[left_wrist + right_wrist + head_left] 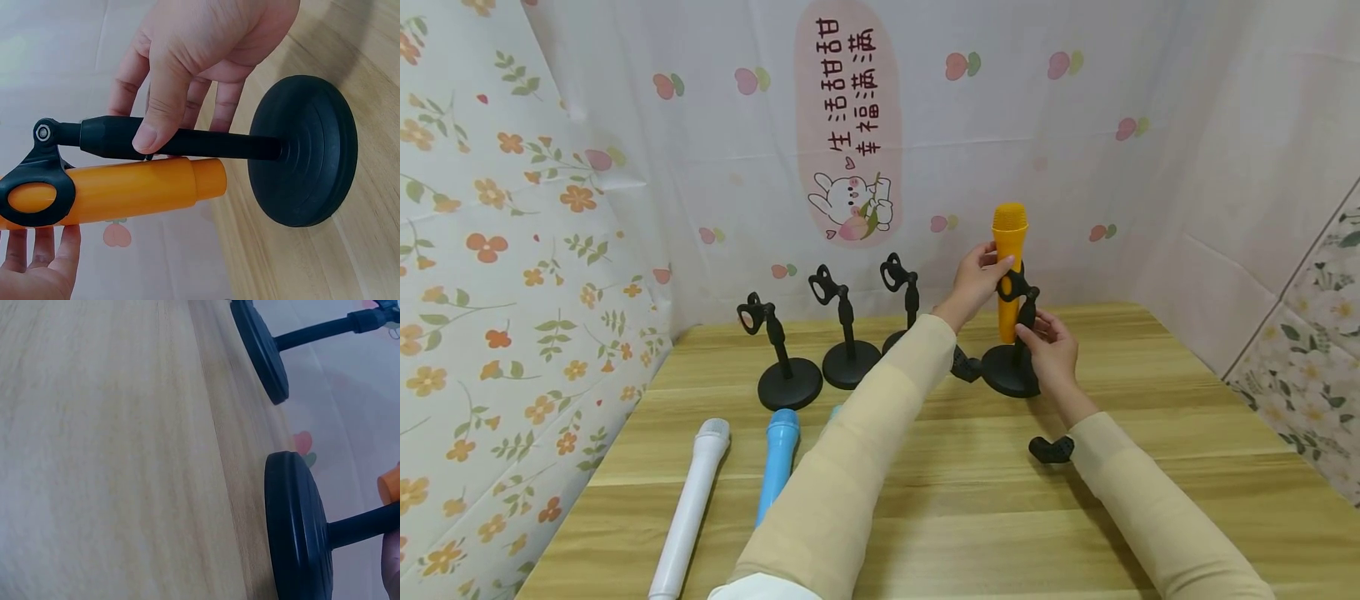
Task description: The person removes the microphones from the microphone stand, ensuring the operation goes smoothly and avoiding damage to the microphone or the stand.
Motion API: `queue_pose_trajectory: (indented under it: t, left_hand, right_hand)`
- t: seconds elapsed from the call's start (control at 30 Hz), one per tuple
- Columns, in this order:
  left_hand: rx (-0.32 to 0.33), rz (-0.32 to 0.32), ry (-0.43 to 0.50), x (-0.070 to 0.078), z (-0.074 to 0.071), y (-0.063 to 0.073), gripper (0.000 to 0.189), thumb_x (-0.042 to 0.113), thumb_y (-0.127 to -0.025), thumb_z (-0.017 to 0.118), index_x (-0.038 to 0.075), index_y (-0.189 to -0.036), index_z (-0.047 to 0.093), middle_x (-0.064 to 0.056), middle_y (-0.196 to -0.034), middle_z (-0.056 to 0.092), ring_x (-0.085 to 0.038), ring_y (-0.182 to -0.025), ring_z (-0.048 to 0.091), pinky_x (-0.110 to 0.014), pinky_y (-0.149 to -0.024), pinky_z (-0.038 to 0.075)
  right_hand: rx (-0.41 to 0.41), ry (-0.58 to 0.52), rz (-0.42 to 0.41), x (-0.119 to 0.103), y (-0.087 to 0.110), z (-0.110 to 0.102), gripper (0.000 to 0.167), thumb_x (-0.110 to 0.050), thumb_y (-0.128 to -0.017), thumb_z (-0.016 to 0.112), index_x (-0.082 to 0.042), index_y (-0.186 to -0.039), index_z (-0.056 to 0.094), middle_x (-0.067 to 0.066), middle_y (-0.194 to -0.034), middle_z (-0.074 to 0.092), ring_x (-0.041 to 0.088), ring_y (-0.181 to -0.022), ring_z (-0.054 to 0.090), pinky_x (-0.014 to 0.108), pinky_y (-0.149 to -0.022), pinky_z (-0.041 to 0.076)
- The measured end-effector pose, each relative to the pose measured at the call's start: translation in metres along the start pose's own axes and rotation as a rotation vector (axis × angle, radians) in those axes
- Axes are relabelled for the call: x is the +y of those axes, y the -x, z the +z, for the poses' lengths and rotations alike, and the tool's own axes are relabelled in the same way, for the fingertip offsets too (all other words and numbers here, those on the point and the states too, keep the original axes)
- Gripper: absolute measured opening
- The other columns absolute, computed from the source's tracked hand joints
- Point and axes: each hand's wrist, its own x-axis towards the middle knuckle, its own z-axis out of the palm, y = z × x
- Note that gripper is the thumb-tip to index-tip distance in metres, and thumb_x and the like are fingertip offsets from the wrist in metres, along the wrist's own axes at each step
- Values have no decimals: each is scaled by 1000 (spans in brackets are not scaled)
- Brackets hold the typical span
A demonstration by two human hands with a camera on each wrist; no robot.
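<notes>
My left hand point(979, 279) holds an orange microphone point(1011, 242) upright, head up, at the black clip of a desk microphone stand point(1011, 375). In the left wrist view, the clip point(62, 187) lies around the microphone's body, whose narrow tail end points toward the round base. My right hand point(1054, 350) grips the stand's pole, thumb on the near side; the left wrist view shows this hand point(194, 56) too. At the right edge of the right wrist view, only a bit of the hand point(392, 565) shows, beside the pole.
Three more black stands point(790, 383) point(850, 364) point(912, 296) stand along the back left. A white microphone point(692, 508) and a blue microphone point(780, 454) lie front left; my left sleeve partly hides another light-blue tip point(835, 412). Small black pieces point(966, 365) point(1051, 450) lie near the right stand.
</notes>
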Motion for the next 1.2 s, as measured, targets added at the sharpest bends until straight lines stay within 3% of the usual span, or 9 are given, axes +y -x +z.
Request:
queue_pose_trajectory:
  t: [0.27,0.47,0.6,0.87,1.2]
  left_hand:
    - [11,-8,11,5,-3,3,42,27,-94,66,13,-132,55,-1,-110,61,-14,-96,63,-31,-86,54]
    - [29,10,50,14,-6,5,41,27,-93,67,13,-130,57,1,-106,61,-12,-91,63,-30,-83,55]
    - [31,20,83,19,-9,7,40,26,-92,70,12,-127,59,2,-102,62,-12,-87,63,-29,-77,56]
    - [-6,31,131,28,-21,19,39,24,-89,73,11,-125,61,1,-100,63,-13,-85,66,-31,-72,57]
    - [-6,12,138,32,-29,31,39,24,-86,76,13,-121,64,1,-98,65,-14,-84,67,-31,-69,58]
  right_hand:
    - [-9,32,37,-5,0,-1,39,-13,-88,73,-9,-125,62,-3,-102,57,10,-94,57,27,-93,49]
    - [-45,1,33,-17,0,-2,42,-16,-86,75,-11,-126,62,-3,-103,57,10,-95,56,14,-78,51]
    - [-78,-8,28,-24,3,-5,43,-16,-86,75,-10,-127,62,-4,-103,59,9,-95,57,12,-73,50]
    - [-180,-21,34,-32,10,-13,47,-19,-85,76,-13,-129,61,-6,-102,61,7,-92,60,12,-75,51]
    - [-283,-59,55,-42,22,-18,39,-18,-85,76,-18,-122,63,-3,-103,60,4,-87,64,17,-78,53]
